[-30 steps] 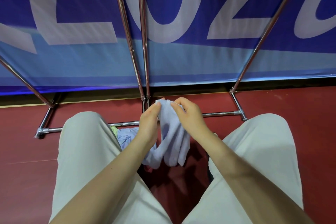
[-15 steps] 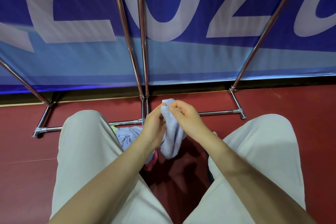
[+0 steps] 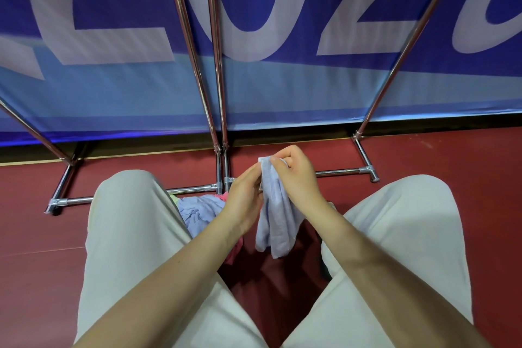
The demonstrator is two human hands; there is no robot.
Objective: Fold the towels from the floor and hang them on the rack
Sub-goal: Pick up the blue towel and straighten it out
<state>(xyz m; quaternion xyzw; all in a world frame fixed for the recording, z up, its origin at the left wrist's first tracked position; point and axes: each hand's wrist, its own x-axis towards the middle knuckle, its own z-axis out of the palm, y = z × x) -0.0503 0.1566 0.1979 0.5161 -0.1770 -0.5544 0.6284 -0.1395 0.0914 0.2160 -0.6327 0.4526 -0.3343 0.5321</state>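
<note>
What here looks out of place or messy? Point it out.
Only the crumpled towels heaped on the red floor between the knees, by the rack's base bar. Both hands, left and right, pinch a pale blue towel that hangs bunched, not flat.

Two bent knees in pale trousers [image 3: 127,234] wall in a narrow strip of red floor [image 3: 423,155] on either side. Between them, a heap of towels [image 3: 202,210] lies just beside the left knee; bare floor shows toward the right knee. Ahead, the rack's low chrome base bar [image 3: 339,172] crosses the floor, and its slanted uprights [image 3: 197,65] rise with wide gaps between pairs. A blue banner [image 3: 282,93] closes off everything behind the rack.
</note>
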